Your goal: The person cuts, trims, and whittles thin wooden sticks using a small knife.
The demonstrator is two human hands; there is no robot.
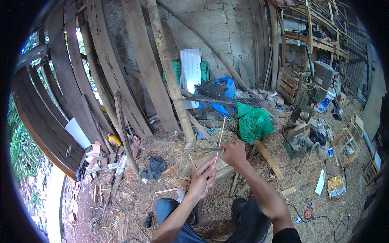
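My left hand (202, 180) is closed around the lower part of a thin pale strip (221, 133), which stands nearly upright in front of me. Just above and to the right, my right hand (234, 155) is wrapped round the handle of a knife. The knife's dark blade (211, 149) points left and crosses the strip. Below the hands lies a block of wood (223, 171), partly hidden by my left hand and right forearm.
Straw and wood scraps cover the ground. A green sack (256, 124) lies beyond my right hand, near a plank (269, 160). A dark plastic bag (154, 167) lies left. Long boards (152, 60) lean at the back; a machine (322, 81) stands right.
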